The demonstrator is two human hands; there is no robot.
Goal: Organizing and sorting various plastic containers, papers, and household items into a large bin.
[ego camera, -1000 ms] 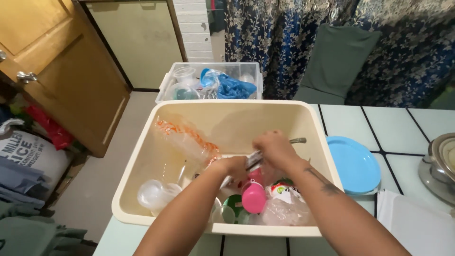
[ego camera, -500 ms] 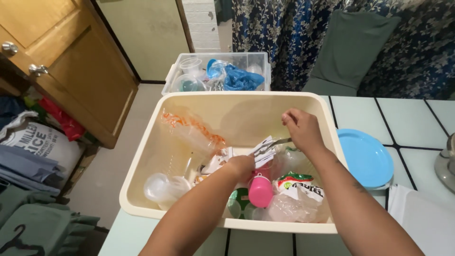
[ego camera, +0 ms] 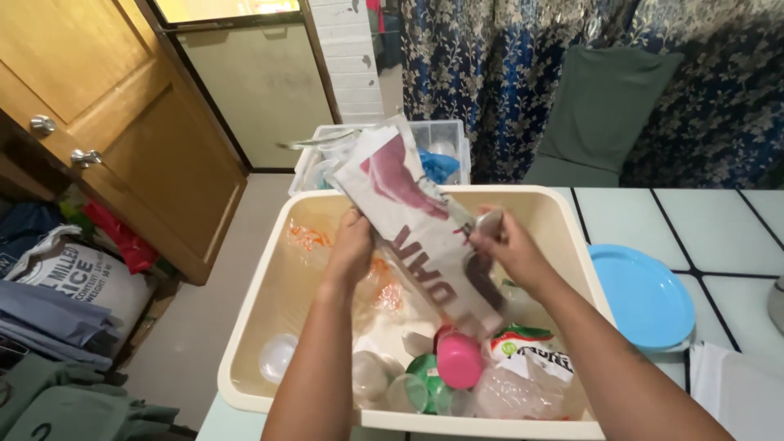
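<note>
My left hand [ego camera: 351,243] and my right hand [ego camera: 505,245] both grip a white plastic bag [ego camera: 412,216] with dark red print, held up and stretched slantwise above a cream plastic tub [ego camera: 261,322]. The right hand also seems to hold a metal utensil handle against the bag. Inside the tub lie a pink lid [ego camera: 458,359], a green cup [ego camera: 425,371], clear plastic cups [ego camera: 278,355], an orange-printed clear bag [ego camera: 306,238] and a green and white food packet [ego camera: 531,347].
A blue plate [ego camera: 645,294] lies on the tiled counter [ego camera: 727,229] right of the tub. A clear bin [ego camera: 445,139] with plastic items stands behind it. A wooden door [ego camera: 114,122] and sacks [ego camera: 65,278] are at the left. White cloth [ego camera: 735,392] lies at the lower right.
Both hands have lifted the printed bag up out of the tub and spread it open; before, they worked low among the tub's contents with a utensil in the right hand.
</note>
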